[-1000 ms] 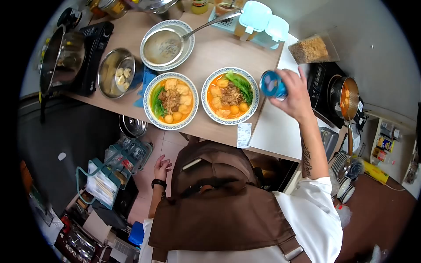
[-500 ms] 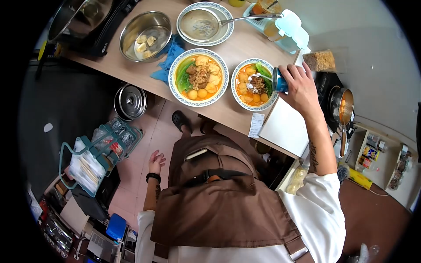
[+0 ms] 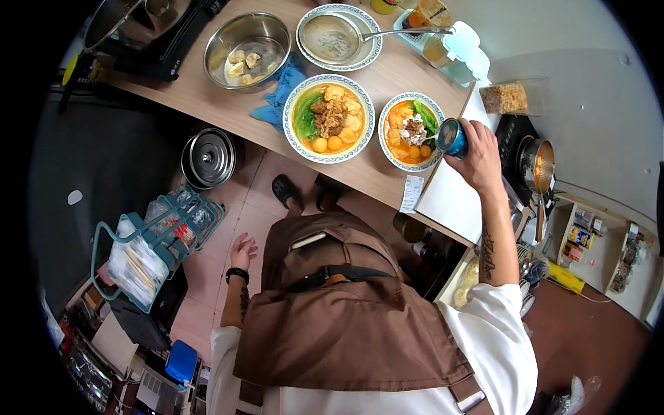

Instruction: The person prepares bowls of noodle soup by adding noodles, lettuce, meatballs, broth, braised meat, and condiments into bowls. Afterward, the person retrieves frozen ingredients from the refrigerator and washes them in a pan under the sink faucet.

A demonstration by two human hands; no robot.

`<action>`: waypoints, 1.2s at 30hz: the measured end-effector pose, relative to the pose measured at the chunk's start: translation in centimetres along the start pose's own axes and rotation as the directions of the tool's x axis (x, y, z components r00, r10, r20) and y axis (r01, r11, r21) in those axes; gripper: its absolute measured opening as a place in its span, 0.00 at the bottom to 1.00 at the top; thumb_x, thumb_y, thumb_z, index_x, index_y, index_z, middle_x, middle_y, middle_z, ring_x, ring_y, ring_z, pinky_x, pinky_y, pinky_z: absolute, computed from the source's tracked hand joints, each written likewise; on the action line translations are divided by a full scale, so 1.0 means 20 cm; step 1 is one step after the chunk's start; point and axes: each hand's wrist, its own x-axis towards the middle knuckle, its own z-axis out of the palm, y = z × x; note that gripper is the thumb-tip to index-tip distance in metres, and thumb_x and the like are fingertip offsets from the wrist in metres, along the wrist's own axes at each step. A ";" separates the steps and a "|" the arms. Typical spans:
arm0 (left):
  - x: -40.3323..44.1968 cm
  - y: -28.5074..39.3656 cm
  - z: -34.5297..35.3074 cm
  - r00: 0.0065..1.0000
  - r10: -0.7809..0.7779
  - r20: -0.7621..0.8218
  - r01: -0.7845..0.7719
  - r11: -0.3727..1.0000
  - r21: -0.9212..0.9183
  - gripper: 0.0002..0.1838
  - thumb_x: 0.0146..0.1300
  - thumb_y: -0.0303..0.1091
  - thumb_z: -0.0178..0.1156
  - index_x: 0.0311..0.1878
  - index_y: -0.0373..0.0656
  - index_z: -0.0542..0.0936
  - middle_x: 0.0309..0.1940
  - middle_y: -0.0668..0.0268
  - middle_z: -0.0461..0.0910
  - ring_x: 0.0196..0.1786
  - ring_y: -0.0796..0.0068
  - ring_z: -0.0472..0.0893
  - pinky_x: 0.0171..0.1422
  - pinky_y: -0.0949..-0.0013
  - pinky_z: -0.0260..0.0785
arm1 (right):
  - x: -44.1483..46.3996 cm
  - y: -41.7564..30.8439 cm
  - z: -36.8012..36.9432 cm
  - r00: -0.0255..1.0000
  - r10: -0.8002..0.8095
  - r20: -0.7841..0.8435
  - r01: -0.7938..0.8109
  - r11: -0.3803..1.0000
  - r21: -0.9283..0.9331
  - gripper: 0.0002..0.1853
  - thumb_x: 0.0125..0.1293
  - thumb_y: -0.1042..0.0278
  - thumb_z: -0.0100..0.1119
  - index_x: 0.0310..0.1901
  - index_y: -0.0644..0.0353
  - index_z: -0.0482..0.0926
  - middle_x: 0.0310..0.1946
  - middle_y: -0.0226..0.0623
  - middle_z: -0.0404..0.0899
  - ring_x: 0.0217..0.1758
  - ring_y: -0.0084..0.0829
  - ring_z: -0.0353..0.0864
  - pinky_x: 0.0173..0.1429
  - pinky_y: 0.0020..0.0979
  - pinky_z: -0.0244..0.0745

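Note:
My right hand point(image 3: 478, 153) is wrapped round a small blue can point(image 3: 452, 137), tilted at the right rim of the smaller soup bowl point(image 3: 391, 158). White liquid point(image 3: 413, 127) lies over the minced topping in that bowl, among orange broth, round balls and green leaves. To its left, a larger soup bowl point(image 3: 293, 144) holds similar orange broth with leaves, balls and brown topping. Down by my side hangs my left hand point(image 3: 243, 250), fingers apart, holding nothing.
Behind the bowls stand a steel bowl with dumplings point(image 3: 216, 63) and a strainer point(image 3: 330, 39) on stacked dishes. A blue cloth point(image 3: 280, 97) lies between. A receipt point(image 3: 411, 194) rests at the counter's front edge. On the right is a pan point(image 3: 537, 166).
The can has drawn slightly away from the smaller bowl's middle, and more white liquid lies on the topping. My left hand still hangs. The whole view has shifted slightly.

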 end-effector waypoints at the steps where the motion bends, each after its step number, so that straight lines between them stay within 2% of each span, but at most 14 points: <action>1: 0.01 0.02 0.00 1.000 0.007 0.002 -0.007 1.000 0.006 0.29 0.63 0.40 0.68 0.68 0.46 0.75 0.48 0.60 0.81 0.45 0.66 0.84 0.46 0.64 0.76 | -0.02 -0.01 0.03 0.998 0.059 -0.007 -0.058 0.996 0.073 0.39 0.45 0.63 0.77 0.63 0.57 0.73 0.53 0.43 0.76 0.59 0.47 0.76 0.70 0.45 0.68; 2: 0.02 0.04 -0.01 1.000 0.016 0.011 -0.016 1.000 0.012 0.29 0.64 0.40 0.67 0.68 0.47 0.74 0.48 0.61 0.81 0.46 0.66 0.84 0.47 0.64 0.75 | -0.02 -0.02 0.06 0.990 0.117 -0.078 -0.102 0.979 0.177 0.38 0.45 0.64 0.77 0.61 0.60 0.74 0.52 0.46 0.76 0.57 0.49 0.78 0.64 0.43 0.73; 5: 0.03 0.06 -0.03 0.999 0.024 0.029 -0.025 1.000 0.018 0.29 0.66 0.41 0.65 0.69 0.47 0.73 0.49 0.62 0.82 0.47 0.67 0.84 0.48 0.64 0.75 | -0.06 -0.04 0.13 0.934 0.340 -0.114 -0.269 0.875 0.402 0.37 0.46 0.65 0.77 0.61 0.62 0.74 0.51 0.48 0.76 0.55 0.50 0.79 0.61 0.42 0.75; 10: 0.05 0.05 -0.06 0.999 0.021 0.029 -0.020 1.000 -0.021 0.28 0.66 0.41 0.65 0.68 0.47 0.73 0.48 0.63 0.82 0.46 0.68 0.83 0.47 0.65 0.75 | -0.06 -0.14 0.12 0.925 0.349 -0.152 -0.222 0.819 0.529 0.39 0.46 0.66 0.78 0.62 0.62 0.72 0.50 0.47 0.76 0.55 0.45 0.80 0.61 0.41 0.75; 13: 0.06 0.01 -0.09 0.999 0.012 0.031 -0.012 1.000 -0.021 0.28 0.66 0.42 0.64 0.68 0.47 0.73 0.48 0.63 0.82 0.46 0.69 0.83 0.47 0.65 0.75 | 0.02 -0.33 0.02 0.977 0.187 -0.107 -0.108 0.856 0.506 0.40 0.45 0.67 0.78 0.62 0.62 0.72 0.51 0.47 0.77 0.53 0.47 0.80 0.60 0.42 0.76; 14: 0.06 -0.01 -0.10 1.000 0.006 0.026 -0.005 0.999 -0.033 0.28 0.66 0.42 0.65 0.68 0.47 0.73 0.48 0.63 0.82 0.46 0.69 0.83 0.47 0.65 0.75 | 0.07 -0.41 0.00 0.992 0.065 -0.107 -0.020 0.926 0.378 0.41 0.43 0.67 0.79 0.62 0.61 0.73 0.51 0.47 0.76 0.54 0.50 0.78 0.61 0.44 0.75; 16: 0.07 -0.04 -0.11 1.000 -0.004 0.019 0.005 0.998 -0.056 0.28 0.66 0.42 0.65 0.68 0.47 0.73 0.48 0.63 0.82 0.45 0.69 0.84 0.46 0.66 0.75 | 0.14 -0.53 0.02 0.991 -0.100 -0.094 0.116 0.976 0.186 0.41 0.43 0.64 0.79 0.62 0.58 0.73 0.52 0.46 0.76 0.57 0.50 0.75 0.65 0.46 0.70; 18: 0.07 -0.06 -0.13 1.000 -0.013 0.009 0.014 0.997 -0.073 0.29 0.66 0.42 0.65 0.68 0.47 0.73 0.48 0.64 0.82 0.45 0.69 0.84 0.46 0.66 0.75 | 0.23 -0.67 0.03 0.970 -0.237 -0.048 0.239 0.971 0.029 0.38 0.45 0.61 0.77 0.61 0.56 0.73 0.51 0.44 0.76 0.57 0.47 0.75 0.68 0.47 0.67; 21: 0.07 -0.11 -0.16 1.000 -0.018 -0.001 0.018 0.995 -0.101 0.29 0.65 0.42 0.65 0.68 0.47 0.73 0.48 0.63 0.82 0.45 0.68 0.84 0.46 0.65 0.75 | 0.35 -0.80 0.06 0.918 -0.396 -0.020 0.395 0.918 -0.049 0.37 0.46 0.60 0.76 0.60 0.55 0.73 0.49 0.43 0.76 0.56 0.45 0.76 0.68 0.46 0.67; 26: 0.04 -0.17 -0.21 0.999 -0.014 -0.045 0.006 0.986 -0.167 0.30 0.63 0.41 0.68 0.68 0.45 0.74 0.50 0.57 0.81 0.46 0.65 0.84 0.46 0.63 0.76 | 0.49 -0.83 0.04 0.924 -0.381 -0.044 0.374 0.920 -0.118 0.37 0.46 0.61 0.76 0.60 0.56 0.73 0.46 0.41 0.76 0.55 0.43 0.76 0.64 0.44 0.69; 30: 0.04 -0.24 -0.24 0.998 -0.046 -0.052 0.036 0.984 -0.176 0.30 0.64 0.43 0.66 0.68 0.46 0.73 0.49 0.60 0.82 0.47 0.65 0.84 0.47 0.63 0.75 | 0.45 -0.87 -0.02 0.916 -0.393 0.082 0.401 0.910 -0.108 0.37 0.46 0.61 0.76 0.60 0.56 0.74 0.47 0.40 0.76 0.56 0.44 0.76 0.64 0.43 0.70; 33: 0.04 -0.27 -0.25 0.996 -0.080 -0.049 0.071 0.985 -0.159 0.31 0.64 0.43 0.65 0.69 0.46 0.73 0.50 0.61 0.82 0.47 0.65 0.84 0.48 0.63 0.74 | 0.44 -0.90 -0.01 0.906 -0.421 0.048 0.424 0.903 -0.066 0.37 0.46 0.61 0.76 0.60 0.56 0.74 0.48 0.40 0.76 0.56 0.44 0.76 0.65 0.43 0.70; 36: 0.05 -0.26 -0.25 0.995 -0.083 -0.048 0.074 0.984 -0.160 0.31 0.63 0.42 0.67 0.68 0.45 0.74 0.51 0.59 0.81 0.47 0.65 0.84 0.47 0.63 0.76 | 0.46 -0.90 -0.01 0.938 -0.347 0.015 0.347 0.937 -0.047 0.37 0.47 0.60 0.76 0.61 0.56 0.73 0.49 0.41 0.76 0.56 0.44 0.76 0.64 0.43 0.70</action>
